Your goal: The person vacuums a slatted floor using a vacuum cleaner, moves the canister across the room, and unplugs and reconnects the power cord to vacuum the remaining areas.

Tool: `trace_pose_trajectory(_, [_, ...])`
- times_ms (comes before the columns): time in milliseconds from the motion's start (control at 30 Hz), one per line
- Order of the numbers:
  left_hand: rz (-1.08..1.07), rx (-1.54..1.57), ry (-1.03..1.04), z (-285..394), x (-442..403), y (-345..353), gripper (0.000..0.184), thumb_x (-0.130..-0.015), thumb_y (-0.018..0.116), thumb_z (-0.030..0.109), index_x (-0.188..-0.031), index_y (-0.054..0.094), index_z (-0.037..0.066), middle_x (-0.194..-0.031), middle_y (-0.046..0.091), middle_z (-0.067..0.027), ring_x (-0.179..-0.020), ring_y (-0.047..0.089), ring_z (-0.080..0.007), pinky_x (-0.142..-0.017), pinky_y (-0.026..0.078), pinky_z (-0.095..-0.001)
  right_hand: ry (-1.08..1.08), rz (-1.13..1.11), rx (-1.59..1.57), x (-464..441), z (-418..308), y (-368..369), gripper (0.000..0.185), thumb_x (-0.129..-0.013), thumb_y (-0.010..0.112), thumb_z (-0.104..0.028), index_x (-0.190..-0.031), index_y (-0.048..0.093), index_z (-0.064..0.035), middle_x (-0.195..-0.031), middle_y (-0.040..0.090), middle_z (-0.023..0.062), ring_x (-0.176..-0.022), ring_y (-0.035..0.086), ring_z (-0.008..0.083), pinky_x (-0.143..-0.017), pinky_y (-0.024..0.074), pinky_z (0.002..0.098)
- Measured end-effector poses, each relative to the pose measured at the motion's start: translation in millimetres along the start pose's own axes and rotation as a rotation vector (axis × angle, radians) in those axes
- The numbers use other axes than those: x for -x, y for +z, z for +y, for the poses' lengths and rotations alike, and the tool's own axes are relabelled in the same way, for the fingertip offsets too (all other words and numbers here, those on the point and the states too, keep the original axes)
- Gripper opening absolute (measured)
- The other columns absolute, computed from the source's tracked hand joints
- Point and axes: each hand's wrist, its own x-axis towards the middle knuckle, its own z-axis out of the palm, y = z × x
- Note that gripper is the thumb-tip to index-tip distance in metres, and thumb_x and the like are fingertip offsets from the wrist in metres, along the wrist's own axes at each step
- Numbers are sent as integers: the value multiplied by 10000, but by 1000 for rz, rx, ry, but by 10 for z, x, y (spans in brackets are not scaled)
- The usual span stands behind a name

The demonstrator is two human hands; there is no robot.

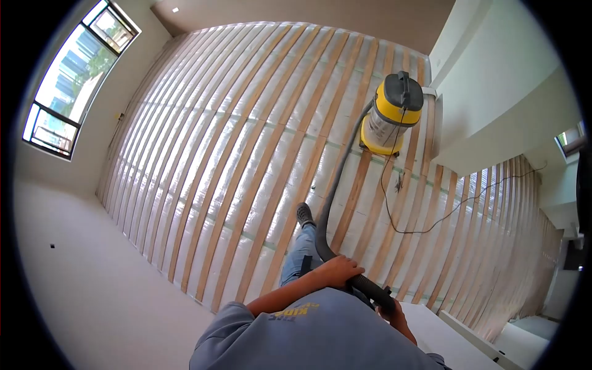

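A thick black hose [328, 203] runs from a yellow and black vacuum cleaner [394, 111] down to my body. My left hand [341, 271] grips the hose near my waist, its fingers bent over it. Further along, beside my grey shirt, my right hand [394, 316] is closed around the hose; part of this hand is hidden behind it. The far end of the hose past my right hand is not visible. The vacuum stands upright on the floor, ahead and to the right.
Wooden battens [262, 145] run in rows over shiny foil on the floor. A thin black cable [425, 230] loops across them on the right. My shoe [304, 213] is on the floor ahead. A wall corner [462, 145] juts in beside the vacuum, and a window [77, 77] is at the left.
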Motion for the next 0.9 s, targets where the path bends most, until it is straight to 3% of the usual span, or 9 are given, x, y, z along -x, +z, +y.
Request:
trace_pose_trajectory(67, [49,22,-11,-138,87,-2,490,-740,689,104,-1223,604,99,-964,636,-131,-925,618,-356,-836,476,-470,48,-138,631,6,-345,-173,291,-884,570,-226,-1125,603,-67,-992,679,112,-934,666,254,-846,547,374])
trace_pose_trajectory(133, [109,30,-49,-311,187,-137,474,-735,699,117,-1201,614,106,-941,636,-124,-924,621,-349,-833,477,-466,90,-194,755,-197,-650,-203,286,-887,571,-228,-1117,600,-59,-973,678,115,-914,666,259,-831,548,377])
trace_pose_trajectory(433, [169,-7,-114,-1297,476,-1196,328,-704,731,147,-1016,643,103,-945,664,-122,-965,650,-339,-847,492,-452,394,13,-246,-1826,-2406,234,276,-902,576,-235,-1080,589,-25,-886,670,133,-824,665,278,-763,553,390])
trace_pose_trajectory(600, [228,-118,-140,-1990,636,-1783,324,-695,727,116,-1004,638,84,-951,675,-125,-949,656,-337,-848,505,-441,317,-1,-389,-2438,-3199,547,277,-909,578,-240,-1059,582,-6,-838,666,142,-773,664,289,-725,556,398])
trace_pose_trajectory(667, [183,-75,-241,-2110,815,-2067,391,-721,720,152,-1100,635,104,-965,643,-110,-990,619,-306,-918,453,-428,275,-51,-435,-2822,-3437,626,279,-912,579,-241,-1050,580,1,-819,664,146,-753,664,294,-709,558,401])
trace_pose_trajectory(700, [205,-62,-265,-2174,883,-2148,480,-693,743,177,-1151,623,101,-999,651,-117,-1019,618,-312,-940,446,-436,556,-51,-682,-3074,-3525,563,293,-909,610,-254,-1027,575,12,-825,660,150,-745,660,284,-710,554,399])
trace_pose_trajectory(733, [208,-47,-256,-2240,910,-2216,570,-665,767,201,-1202,611,97,-1033,659,-124,-1048,618,-317,-961,440,-444,409,-37,-634,-3196,-3738,703,322,-911,603,-299,-999,579,10,-765,642,163,-694,656,282,-657,553,405])
trace_pose_trajectory(800, [146,158,-254,-2321,924,-2353,653,-646,789,242,-1261,597,136,-1105,651,-139,-1111,592,-343,-1030,399,-433,444,48,-553,-3190,-4637,1001,325,-908,634,-282,-1019,584,19,-782,646,157,-660,652,276,-621,557,416])
trace_pose_trajectory(900, [57,297,-144,-2549,909,-2375,733,-632,801,242,-1321,572,138,-1159,647,-153,-1133,582,-384,-1025,417,-472,301,-26,-365,-3814,-4887,1158,364,-861,679,-255,-960,623,90,-762,662,174,-640,662,271,-610,549,391])
